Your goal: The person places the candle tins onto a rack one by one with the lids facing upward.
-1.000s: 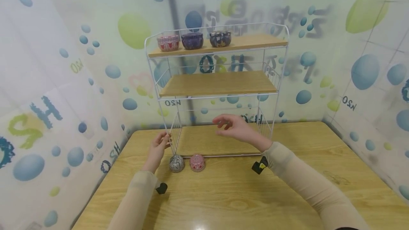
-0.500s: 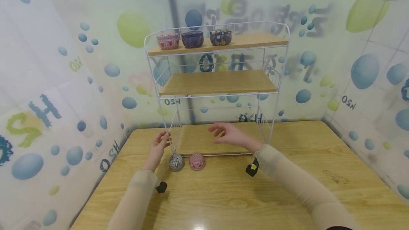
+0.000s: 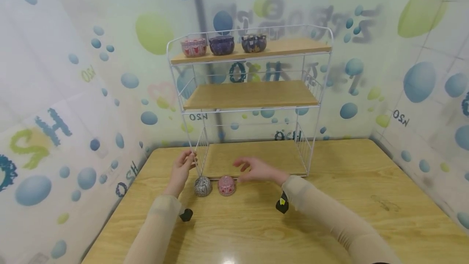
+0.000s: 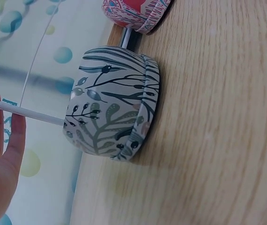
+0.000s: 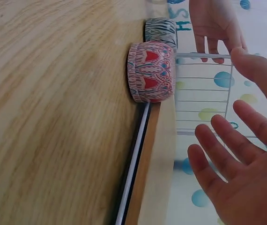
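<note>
My left hand [image 3: 181,170] holds the white wire shelf rack's front left post [image 4: 40,115], with fingers around it. Right by that post's foot, a grey-and-white tin with leaf patterns [image 4: 110,103] stands upside down on the table. Beside it sits a pink tin with red shapes [image 5: 152,71], also rim down. My right hand [image 3: 256,169] hovers just right of the pink tin, fingers spread and slightly bent, with nothing in it. In the right wrist view its fingers [image 5: 218,154] are apart from the pink tin.
The rack's top board [image 3: 293,47] bears three tins: a pink one [image 3: 194,48], a dark purple one [image 3: 221,45] and a dark flowered one [image 3: 254,44]. Below are a middle board [image 3: 253,94] and a bottom board [image 3: 227,160]. The wooden table [image 3: 234,231] meets patterned walls.
My right hand has come down and left, from over the bottom board to beside the pink tin. The left hand has stayed at the post, and the tins have not moved.
</note>
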Demonstrator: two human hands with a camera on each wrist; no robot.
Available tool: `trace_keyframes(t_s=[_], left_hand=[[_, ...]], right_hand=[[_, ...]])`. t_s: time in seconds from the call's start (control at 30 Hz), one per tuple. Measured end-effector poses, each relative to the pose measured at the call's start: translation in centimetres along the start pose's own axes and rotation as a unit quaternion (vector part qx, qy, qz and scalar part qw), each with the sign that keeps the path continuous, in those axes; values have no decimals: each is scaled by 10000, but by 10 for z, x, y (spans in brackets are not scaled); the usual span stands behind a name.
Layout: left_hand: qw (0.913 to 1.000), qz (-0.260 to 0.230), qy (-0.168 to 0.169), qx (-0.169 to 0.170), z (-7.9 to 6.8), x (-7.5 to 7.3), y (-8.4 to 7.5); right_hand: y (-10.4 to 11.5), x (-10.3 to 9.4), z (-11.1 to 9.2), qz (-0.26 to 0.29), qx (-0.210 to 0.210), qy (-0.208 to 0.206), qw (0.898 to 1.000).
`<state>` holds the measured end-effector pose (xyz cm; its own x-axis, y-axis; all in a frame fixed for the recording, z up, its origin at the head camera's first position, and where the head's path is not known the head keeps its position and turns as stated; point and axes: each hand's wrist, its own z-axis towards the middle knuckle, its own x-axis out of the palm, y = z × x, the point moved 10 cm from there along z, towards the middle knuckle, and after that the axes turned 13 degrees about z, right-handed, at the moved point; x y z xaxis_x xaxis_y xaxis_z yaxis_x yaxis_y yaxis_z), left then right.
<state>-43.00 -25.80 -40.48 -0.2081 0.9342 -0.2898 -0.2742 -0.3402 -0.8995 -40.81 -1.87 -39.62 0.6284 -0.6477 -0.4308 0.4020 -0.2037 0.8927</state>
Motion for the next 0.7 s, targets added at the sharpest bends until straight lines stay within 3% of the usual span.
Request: trace_keyframes(t_s=[0.7], left_hand=[[10000, -20, 19, -31, 2, 0, 2]], right_hand=[[-25, 9, 19, -127, 277, -349, 9989]])
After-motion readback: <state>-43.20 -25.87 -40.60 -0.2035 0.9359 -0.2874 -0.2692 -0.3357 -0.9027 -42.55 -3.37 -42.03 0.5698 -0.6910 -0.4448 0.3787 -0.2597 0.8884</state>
